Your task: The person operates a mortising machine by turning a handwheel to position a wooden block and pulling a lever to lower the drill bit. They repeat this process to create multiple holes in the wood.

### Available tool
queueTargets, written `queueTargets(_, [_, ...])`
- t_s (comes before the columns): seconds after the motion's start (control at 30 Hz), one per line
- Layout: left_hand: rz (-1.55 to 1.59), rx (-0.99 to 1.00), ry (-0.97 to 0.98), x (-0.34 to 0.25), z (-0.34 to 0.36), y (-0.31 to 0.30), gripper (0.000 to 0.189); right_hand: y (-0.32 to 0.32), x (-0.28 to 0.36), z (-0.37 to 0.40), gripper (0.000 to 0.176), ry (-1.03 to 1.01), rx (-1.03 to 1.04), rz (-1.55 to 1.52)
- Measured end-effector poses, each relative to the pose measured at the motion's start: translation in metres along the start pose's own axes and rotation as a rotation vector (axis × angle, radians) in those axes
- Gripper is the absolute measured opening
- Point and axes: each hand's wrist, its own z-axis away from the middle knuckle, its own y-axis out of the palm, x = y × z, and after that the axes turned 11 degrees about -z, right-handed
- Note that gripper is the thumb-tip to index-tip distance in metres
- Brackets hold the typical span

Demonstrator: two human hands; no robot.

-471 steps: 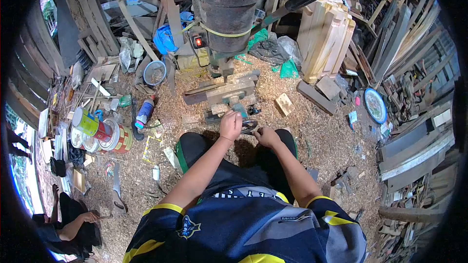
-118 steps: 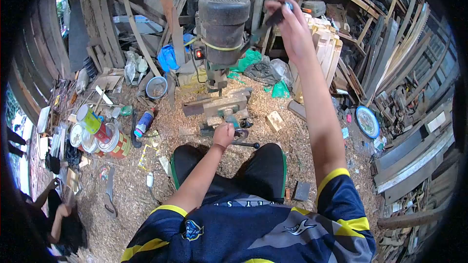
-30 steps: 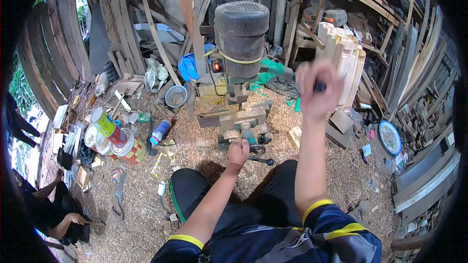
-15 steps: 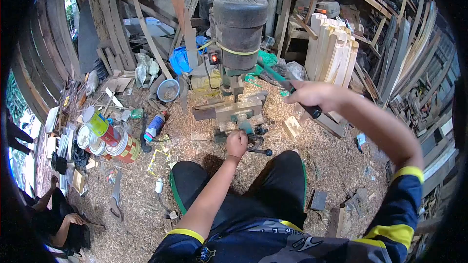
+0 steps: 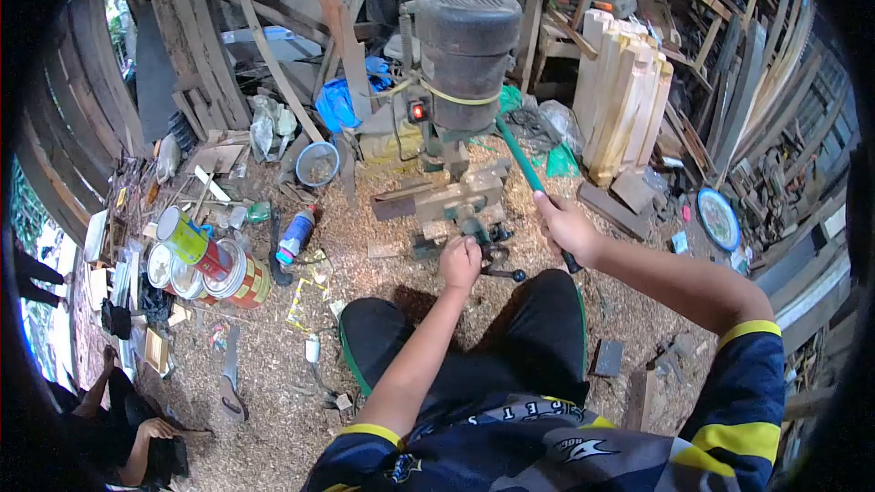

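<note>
Right hand (image 5: 567,228), fingers wrapped round lever (image 5: 517,159); left hand (image 5: 460,261) fisted on clamp (image 5: 497,255) under drill (image 5: 467,55). Risk: block (image 5: 447,200) shifting, drill catching knuckles.

I'm seeing a green lever (image 5: 519,159) ending in a black grip, a dark grey motor (image 5: 467,36) wearing a yellow band, a switch (image 5: 418,111) glowing red, a black clamp handle (image 5: 507,271), and a navy jersey (image 5: 492,456) showing yellow stripes.

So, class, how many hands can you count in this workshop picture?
3. The person's left hand is at the vise under the drill press; their right hand grips the green lever; a co-worker's hand is at bottom left. More may be hidden.
</note>
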Motion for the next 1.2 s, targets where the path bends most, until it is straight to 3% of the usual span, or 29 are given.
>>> queueTargets(0.27, [0.109, 0.021, 0.028, -0.002, -0.005, -0.004, 0.035, 0.005, 0.016, 0.010, 0.038, 0.006, -0.010, 0.100])
queueTargets(0.43, [0.149, 0.041, 0.027, -0.004, -0.007, -0.003, 0.036, 0.008, -0.032, -0.020, 0.036, 0.022, -0.070, 0.194])
queueTargets(0.5, [0.159, 0.045, 0.053, -0.007, -0.006, -0.008, 0.032, 0.017, -0.106, -0.056, 0.033, -0.401, -0.209, 0.259])
queueTargets(0.57, [0.108, 0.055, 0.087, -0.003, -0.012, -0.009, 0.032, 0.039, -0.136, -0.075, 0.032, -0.490, -0.299, 0.171])
queueTargets(0.63, [0.112, 0.036, 0.082, 0.001, -0.009, -0.003, 0.030, 0.039, -0.178, -0.112, 0.037, -0.348, -0.256, 0.119])
queueTargets(0.7, [0.223, -0.026, 0.143, 0.001, -0.014, 0.002, 0.027, 0.039, -0.193, -0.128, 0.042, -0.418, -0.267, -0.012])
queueTargets(0.8, [0.201, 0.101, 0.181, -0.002, -0.022, -0.013, 0.026, 0.039, -0.197, -0.139, 0.048, -0.311, -0.198, 0.074])
queueTargets(0.93, [0.208, 0.033, 0.209, 0.005, -0.019, -0.003, 0.031, 0.035, -0.203, -0.145, 0.058, -0.331, -0.073, -0.062])
queueTargets(1.03, [0.208, 0.053, 0.202, 0.002, -0.021, -0.005, 0.031, 0.032, -0.213, -0.158, 0.062, -0.368, -0.094, 0.016])
queueTargets(1.1, [0.209, 0.045, 0.208, 0.001, -0.022, -0.003, 0.031, 0.035, -0.225, -0.173, 0.072, -0.343, -0.063, -0.032])
queueTargets(1.2, [0.278, 0.004, 0.186, 0.002, -0.019, 0.002, 0.040, 0.044, -0.241, -0.196, 0.095, -0.473, -0.124, 0.031])
